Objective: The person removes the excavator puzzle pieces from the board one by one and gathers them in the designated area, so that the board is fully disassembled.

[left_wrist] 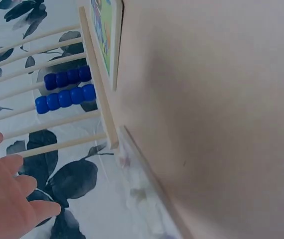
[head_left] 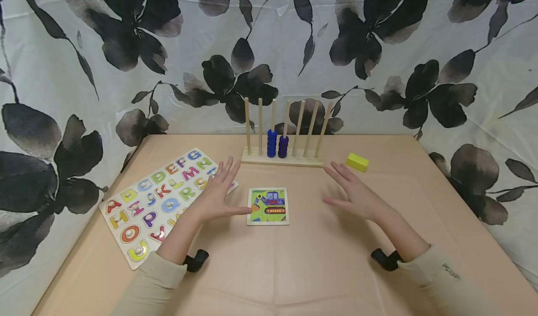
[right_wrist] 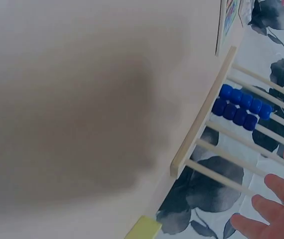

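Note:
My left hand (head_left: 216, 199) hovers with spread, straight fingers over the right edge of a white alphabet puzzle board (head_left: 138, 194), hiding some letters. Its thumb tip overlaps the left edge of a small square picture puzzle (head_left: 269, 206) showing a digger; whether it touches cannot be told. My right hand (head_left: 355, 197) is held above the table, fingers spread, holding nothing. Beyond the hands stands a wooden peg rack (head_left: 282, 161) with several upright rods. Blue beads (head_left: 272, 143) sit on one rod and darker blue beads (head_left: 283, 147) on the neighbouring one.
A yellow block (head_left: 357, 162) lies on the table just beyond the right hand. The pale wood-coloured table (head_left: 277, 269) runs back to a white cloth (head_left: 302, 54) with dark flowers. Black straps sit on both wrists.

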A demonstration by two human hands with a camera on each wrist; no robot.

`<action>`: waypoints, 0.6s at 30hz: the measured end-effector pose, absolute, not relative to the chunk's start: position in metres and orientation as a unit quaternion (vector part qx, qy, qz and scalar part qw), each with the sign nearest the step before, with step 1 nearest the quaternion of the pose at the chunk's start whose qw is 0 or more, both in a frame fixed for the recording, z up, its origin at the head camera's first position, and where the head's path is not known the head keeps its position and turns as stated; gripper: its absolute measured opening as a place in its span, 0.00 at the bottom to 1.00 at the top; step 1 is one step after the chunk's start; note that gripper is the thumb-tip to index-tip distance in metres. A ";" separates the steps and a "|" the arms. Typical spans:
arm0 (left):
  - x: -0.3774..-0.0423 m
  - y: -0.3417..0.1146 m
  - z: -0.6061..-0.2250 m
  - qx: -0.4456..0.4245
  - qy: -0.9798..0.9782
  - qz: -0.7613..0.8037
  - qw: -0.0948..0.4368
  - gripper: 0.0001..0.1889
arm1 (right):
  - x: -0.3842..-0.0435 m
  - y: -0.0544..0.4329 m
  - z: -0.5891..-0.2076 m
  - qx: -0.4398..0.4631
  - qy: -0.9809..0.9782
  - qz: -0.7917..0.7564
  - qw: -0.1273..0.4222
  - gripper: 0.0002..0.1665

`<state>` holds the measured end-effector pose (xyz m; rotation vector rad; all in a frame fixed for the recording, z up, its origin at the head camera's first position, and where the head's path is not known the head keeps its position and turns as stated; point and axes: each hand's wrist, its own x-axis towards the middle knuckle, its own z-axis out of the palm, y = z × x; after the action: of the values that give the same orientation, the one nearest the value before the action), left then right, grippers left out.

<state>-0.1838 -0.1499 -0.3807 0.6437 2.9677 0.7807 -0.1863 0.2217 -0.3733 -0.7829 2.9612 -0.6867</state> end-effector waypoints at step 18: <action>-0.180 -0.134 -0.401 0.194 0.923 0.328 0.051 0.63 | -0.200 0.177 -0.382 -0.276 0.929 -0.244 0.027 0.46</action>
<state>-0.1804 -0.1337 -0.4008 0.5919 2.8102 0.9978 -0.2003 0.1768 -0.3825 -0.8517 2.8710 -0.7538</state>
